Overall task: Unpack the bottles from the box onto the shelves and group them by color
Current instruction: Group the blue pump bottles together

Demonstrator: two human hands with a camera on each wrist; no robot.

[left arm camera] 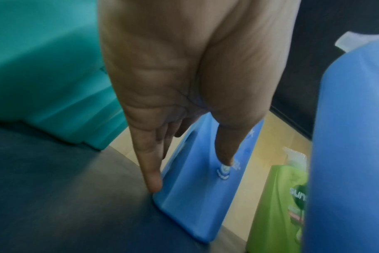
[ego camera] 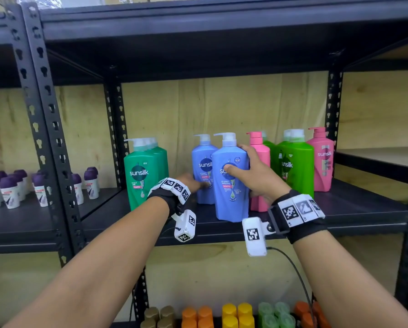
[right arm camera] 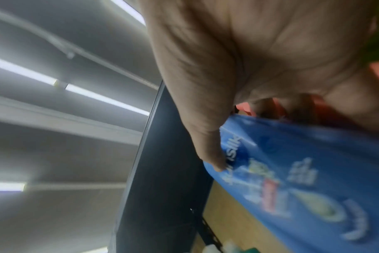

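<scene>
The right hand (ego camera: 257, 176) has its grip wrapped round the front blue plastic pump bottle (ego camera: 231, 181), thumb across the label and fingers (ego camera: 244, 147) curled over the far shoulder; the bottle stands on the black metal shelf (ego camera: 354, 209) near its front edge. The left hand (ego camera: 188, 182) reaches to the rear blue pump bottle (ego camera: 201, 169), which stands just behind and left of the first. In the left wrist view its fingers (left arm camera: 150, 172) lie straight along the bottle's side and the thumb rests on its face, a narrow, flat grip that touches rather than clasps. Left of the blue pair stand teal-green pump bottles (ego camera: 146, 174) in a row. To the right, a pink pump bottle (ego camera: 261, 166) stands just beside the held one, then lime-green bottles (ego camera: 295, 166) and another pink bottle (ego camera: 321, 159).
</scene>
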